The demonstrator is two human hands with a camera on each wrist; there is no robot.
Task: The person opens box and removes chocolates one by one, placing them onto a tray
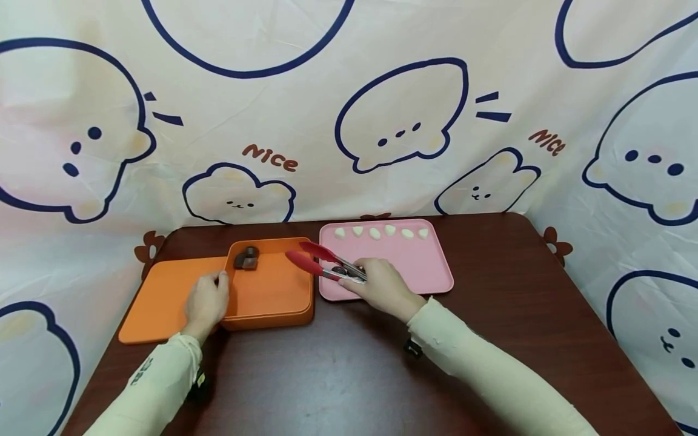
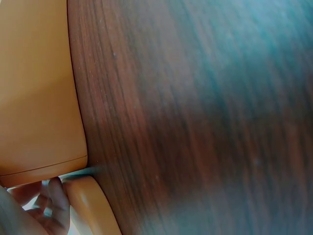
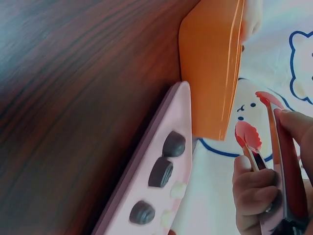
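Note:
My right hand (image 1: 384,284) grips silver tongs with red tips (image 1: 308,261). The tips are spread above the right wall of an orange box (image 1: 278,297), with nothing between them. Dark chocolates (image 1: 248,258) lie together in the box's far left corner. At the box's left wall, my left hand (image 1: 208,301) holds the rim; its fingers (image 2: 58,200) show between box and lid in the left wrist view. Beneath the right hand is a pink tray (image 1: 420,266). Dark chocolates (image 3: 161,172) sit on it, partly covered by that hand in the head view.
Several white pieces (image 1: 374,233) form a row along the tray's far edge. An orange lid (image 1: 163,297) lies flat left of the box. All stand on a dark wooden table (image 1: 349,375), with a printed cloth (image 1: 305,121) behind it.

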